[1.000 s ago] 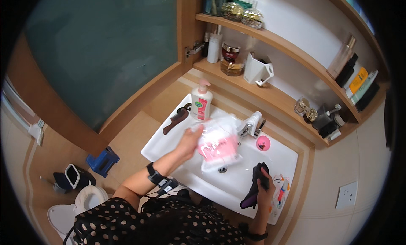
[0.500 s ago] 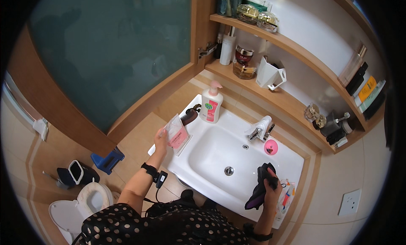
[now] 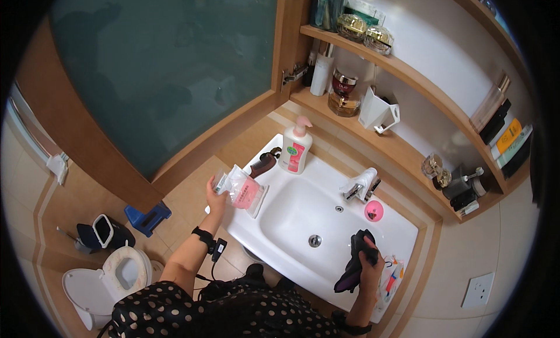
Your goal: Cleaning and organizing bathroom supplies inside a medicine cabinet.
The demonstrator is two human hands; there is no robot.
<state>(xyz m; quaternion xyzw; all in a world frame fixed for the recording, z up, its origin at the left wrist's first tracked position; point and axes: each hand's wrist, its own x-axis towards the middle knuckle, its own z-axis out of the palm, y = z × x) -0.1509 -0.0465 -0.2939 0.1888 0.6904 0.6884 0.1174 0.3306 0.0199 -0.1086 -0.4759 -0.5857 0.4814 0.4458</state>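
While the left hand (image 3: 217,193) holds a clear plastic pouch with pink contents (image 3: 240,187) above the left rim of the white ceramic washbasin (image 3: 291,212), its fingers are wrapped around the pouch's near edge and lift it clear of the rim. The right hand (image 3: 371,267) is closed around a crumpled dark purple cloth (image 3: 353,262), which hangs over the basin's front right edge, with the lower end drooping below the hand.

As far as can be judged, the bowl looks bare and clean around the metal drain (image 3: 315,240), so any wiping inside seems largely done. The rim is not yet cleared: a white pump bottle with a pink top (image 3: 295,149) and a dark brown brush-like object (image 3: 263,163) stand at the back left corner, a round pink object (image 3: 374,211) sits beside the chrome tap (image 3: 361,186), and some small colourful items (image 3: 392,276) lie just right of the cloth hand. The pouch has no resting place yet.
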